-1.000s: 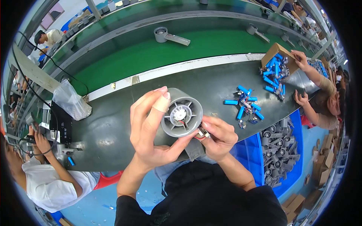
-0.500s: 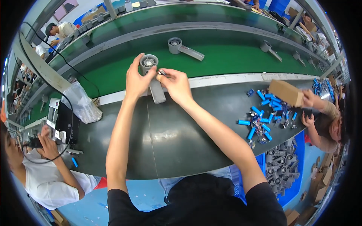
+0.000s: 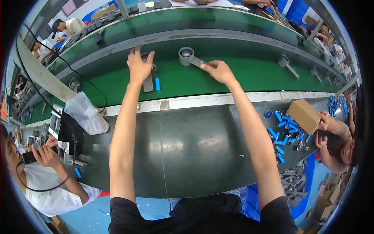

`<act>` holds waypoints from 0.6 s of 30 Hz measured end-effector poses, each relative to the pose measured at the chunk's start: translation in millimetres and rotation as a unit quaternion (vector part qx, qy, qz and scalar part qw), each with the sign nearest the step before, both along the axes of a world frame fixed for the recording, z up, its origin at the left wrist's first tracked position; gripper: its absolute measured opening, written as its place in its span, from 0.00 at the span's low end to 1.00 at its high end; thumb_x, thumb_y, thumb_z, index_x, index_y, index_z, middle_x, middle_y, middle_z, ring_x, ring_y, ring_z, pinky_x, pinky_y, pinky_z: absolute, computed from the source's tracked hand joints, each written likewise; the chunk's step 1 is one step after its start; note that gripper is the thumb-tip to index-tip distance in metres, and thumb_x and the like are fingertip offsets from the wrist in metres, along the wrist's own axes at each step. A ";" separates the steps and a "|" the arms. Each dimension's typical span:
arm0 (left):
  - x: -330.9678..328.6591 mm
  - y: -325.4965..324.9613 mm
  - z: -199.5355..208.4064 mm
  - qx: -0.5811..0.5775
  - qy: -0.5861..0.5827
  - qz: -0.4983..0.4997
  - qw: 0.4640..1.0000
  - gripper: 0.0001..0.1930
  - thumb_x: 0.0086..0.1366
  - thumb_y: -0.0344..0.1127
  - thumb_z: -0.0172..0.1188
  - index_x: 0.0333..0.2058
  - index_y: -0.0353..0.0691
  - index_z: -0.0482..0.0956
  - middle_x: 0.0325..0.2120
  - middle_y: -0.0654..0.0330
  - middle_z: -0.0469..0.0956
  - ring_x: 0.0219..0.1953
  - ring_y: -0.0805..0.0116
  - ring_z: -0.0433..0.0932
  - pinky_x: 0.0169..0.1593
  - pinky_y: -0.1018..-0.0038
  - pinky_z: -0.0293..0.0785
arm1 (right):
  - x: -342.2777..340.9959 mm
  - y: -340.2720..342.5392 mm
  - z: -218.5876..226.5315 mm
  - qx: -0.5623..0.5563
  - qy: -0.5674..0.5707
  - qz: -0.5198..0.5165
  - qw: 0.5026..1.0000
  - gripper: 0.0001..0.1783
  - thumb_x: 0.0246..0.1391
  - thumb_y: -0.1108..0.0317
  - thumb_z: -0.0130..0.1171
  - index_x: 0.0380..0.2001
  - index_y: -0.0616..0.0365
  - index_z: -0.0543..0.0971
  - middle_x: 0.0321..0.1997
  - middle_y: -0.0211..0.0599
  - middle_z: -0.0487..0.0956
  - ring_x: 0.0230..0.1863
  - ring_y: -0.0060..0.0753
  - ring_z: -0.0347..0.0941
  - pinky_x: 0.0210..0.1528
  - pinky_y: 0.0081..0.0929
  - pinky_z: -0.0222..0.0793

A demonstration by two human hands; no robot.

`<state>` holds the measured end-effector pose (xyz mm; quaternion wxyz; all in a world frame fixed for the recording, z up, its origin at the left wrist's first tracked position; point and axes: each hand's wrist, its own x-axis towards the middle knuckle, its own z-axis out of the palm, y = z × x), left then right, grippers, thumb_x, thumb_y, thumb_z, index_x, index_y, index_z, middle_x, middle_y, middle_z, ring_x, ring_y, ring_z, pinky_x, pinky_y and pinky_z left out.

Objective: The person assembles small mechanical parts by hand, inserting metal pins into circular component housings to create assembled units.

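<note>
On the green conveyor belt (image 3: 171, 84), my left hand (image 3: 139, 67) is curved over the round head of a grey handheld fan (image 3: 148, 83), thumb and fingers on either side. The hand hides most of that head. Beside its handle, a blue cylindrical battery (image 3: 157, 84) lies with thin wires leading up to the fan. To the right, my right hand (image 3: 221, 73) pinches the handle end of a second grey fan (image 3: 186, 56), whose round head faces up and points away to the left.
Blue batteries with small boards (image 3: 286, 126) are heaped on the dark table (image 3: 194, 156) at right, where a co-worker holds a cardboard box (image 3: 304, 116). A clear plastic bag (image 3: 86, 115) stands left. More fans (image 3: 287, 64) lie along the belt; a blue bin (image 3: 310, 171) holds others.
My left hand has carried the first fan from the belt's near edge onto the belt. My right hand has left it, moved right and taken the second fan's handle.
</note>
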<state>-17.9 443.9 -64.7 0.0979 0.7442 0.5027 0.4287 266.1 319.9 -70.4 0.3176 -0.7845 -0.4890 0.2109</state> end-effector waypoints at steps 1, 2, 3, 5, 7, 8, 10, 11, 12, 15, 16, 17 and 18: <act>10.9 -9.7 7.4 0.034 0.012 -0.014 0.999 0.33 0.61 0.50 0.63 0.60 0.34 0.70 0.56 0.44 0.73 0.58 0.45 0.71 0.62 0.60 0.64 | 3.2 -3.3 -6.4 0.002 0.014 0.050 0.999 0.35 0.49 0.47 0.68 0.53 0.64 0.79 0.45 0.50 0.83 0.46 0.45 0.79 0.54 0.36 0.72; 20.2 -17.6 13.9 0.072 0.024 -0.024 0.997 0.32 0.63 0.51 0.63 0.58 0.33 0.72 0.54 0.44 0.75 0.55 0.47 0.74 0.60 0.62 0.67 | 4.6 -5.1 -7.9 0.008 0.027 0.104 0.994 0.37 0.49 0.45 0.68 0.52 0.66 0.79 0.41 0.47 0.84 0.43 0.40 0.80 0.51 0.34 0.72; 31.4 -25.3 15.7 0.109 0.047 -0.055 0.991 0.30 0.64 0.51 0.62 0.56 0.32 0.74 0.55 0.45 0.74 0.54 0.48 0.75 0.58 0.62 0.69 | -1.3 -7.9 -6.4 0.024 0.032 0.118 0.992 0.33 0.51 0.48 0.69 0.47 0.69 0.81 0.32 0.39 0.82 0.34 0.31 0.78 0.41 0.28 0.74; 58.0 -44.0 15.2 0.009 -0.011 -0.105 0.994 0.33 0.63 0.54 0.63 0.57 0.32 0.74 0.55 0.44 0.74 0.56 0.50 0.75 0.58 0.61 0.70 | -15.2 -22.6 -0.4 0.037 0.135 0.101 0.985 0.29 0.52 0.50 0.69 0.45 0.68 0.81 0.29 0.35 0.80 0.30 0.26 0.76 0.36 0.25 0.73; 72.7 -65.6 10.9 -0.022 -0.015 -0.109 0.994 0.34 0.62 0.54 0.63 0.57 0.32 0.73 0.55 0.43 0.75 0.56 0.51 0.75 0.58 0.61 0.70 | -33.8 -51.0 14.8 0.055 0.274 0.065 0.958 0.21 0.54 0.57 0.68 0.39 0.67 0.82 0.23 0.24 0.74 0.22 0.14 0.70 0.25 0.15 0.67; 80.7 -81.5 13.3 -0.081 -0.032 -0.128 0.988 0.33 0.62 0.52 0.64 0.57 0.32 0.72 0.54 0.42 0.75 0.57 0.49 0.74 0.59 0.60 0.69 | -38.3 -71.0 20.4 0.071 0.296 0.065 0.950 0.19 0.56 0.59 0.66 0.41 0.66 0.81 0.22 0.24 0.75 0.22 0.15 0.71 0.25 0.17 0.69; 89.2 -109.8 11.8 -0.144 -0.047 -0.163 0.975 0.32 0.62 0.49 0.65 0.57 0.31 0.71 0.53 0.41 0.75 0.59 0.46 0.73 0.60 0.59 0.69 | -46.5 -110.8 22.9 0.058 0.319 0.081 0.942 0.19 0.58 0.60 0.63 0.44 0.66 0.80 0.25 0.27 0.77 0.22 0.15 0.72 0.25 0.16 0.70; 88.8 -121.6 9.9 -0.153 -0.063 -0.187 0.968 0.32 0.61 0.45 0.66 0.58 0.31 0.71 0.51 0.42 0.77 0.55 0.48 0.76 0.58 0.61 0.71 | -50.4 -134.1 23.9 0.062 0.316 0.084 0.943 0.20 0.60 0.58 0.62 0.46 0.66 0.79 0.26 0.28 0.77 0.22 0.16 0.73 0.26 0.16 0.71; 91.0 -137.9 11.6 -0.164 -0.077 -0.209 0.961 0.31 0.60 0.41 0.67 0.58 0.31 0.70 0.48 0.42 0.79 0.52 0.49 0.79 0.55 0.63 0.73 | -52.8 -156.3 24.5 0.065 0.315 0.089 0.943 0.21 0.62 0.57 0.60 0.47 0.66 0.79 0.27 0.29 0.78 0.23 0.16 0.74 0.26 0.16 0.71; 94.5 -204.5 31.1 -0.135 -0.073 -0.281 0.947 0.31 0.57 0.35 0.69 0.58 0.31 0.70 0.44 0.44 0.81 0.47 0.50 0.81 0.52 0.64 0.76 | -19.4 -221.2 36.1 -0.012 0.342 0.078 0.936 0.26 0.66 0.50 0.55 0.49 0.65 0.78 0.34 0.34 0.81 0.27 0.21 0.77 0.33 0.22 0.74; 92.3 -220.6 26.9 -0.107 -0.062 -0.313 0.942 0.31 0.56 0.34 0.69 0.57 0.32 0.71 0.45 0.45 0.80 0.47 0.51 0.81 0.52 0.64 0.76 | 1.1 -237.2 34.0 -0.010 0.340 0.076 0.937 0.25 0.66 0.52 0.56 0.51 0.65 0.78 0.36 0.36 0.81 0.30 0.23 0.77 0.36 0.24 0.75; 89.5 -240.0 26.9 -0.112 -0.050 -0.340 0.933 0.31 0.56 0.34 0.69 0.58 0.32 0.71 0.46 0.46 0.80 0.48 0.51 0.80 0.52 0.63 0.75 | 15.9 -248.7 37.0 0.036 0.158 0.048 0.986 0.22 0.63 0.57 0.58 0.51 0.64 0.78 0.39 0.38 0.81 0.34 0.28 0.78 0.40 0.27 0.75; 88.1 -257.8 27.4 -0.115 -0.038 -0.364 0.924 0.31 0.56 0.34 0.69 0.58 0.33 0.70 0.48 0.46 0.79 0.48 0.51 0.80 0.52 0.63 0.74 | 31.7 -255.8 40.4 0.081 -0.030 0.020 0.996 0.20 0.61 0.63 0.60 0.52 0.62 0.78 0.43 0.41 0.81 0.37 0.33 0.79 0.44 0.31 0.75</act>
